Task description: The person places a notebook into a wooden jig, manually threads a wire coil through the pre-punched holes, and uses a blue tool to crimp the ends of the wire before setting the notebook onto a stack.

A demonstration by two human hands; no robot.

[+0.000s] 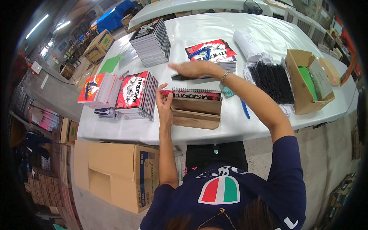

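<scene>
A wooden rack (197, 122) with slots stands at the table's near edge, in front of me. In its far part sits a notebook (191, 94) with a red and black cover, a dark spiral coil (197, 89) running along its upper edge. My left hand (165, 102) grips the notebook's left end between thumb and fingers. Just beyond the coil, my right hand (191, 70) stretches out flat, fingers pointing left, over a dark object (180, 77) that it partly hides. Near my right wrist lies a teal coil (228, 91), with a blue-handled tool (245, 109) nearer me.
Spiral notebooks stand in stacks at left (136, 92) and far left (151, 42), beside an orange-topped pile (96, 90). Blue pliers (207, 53) lie on loose covers (220, 45). Black coils (270, 82) and an open carton (306, 82) are at right; a large carton (115, 172) stands below left.
</scene>
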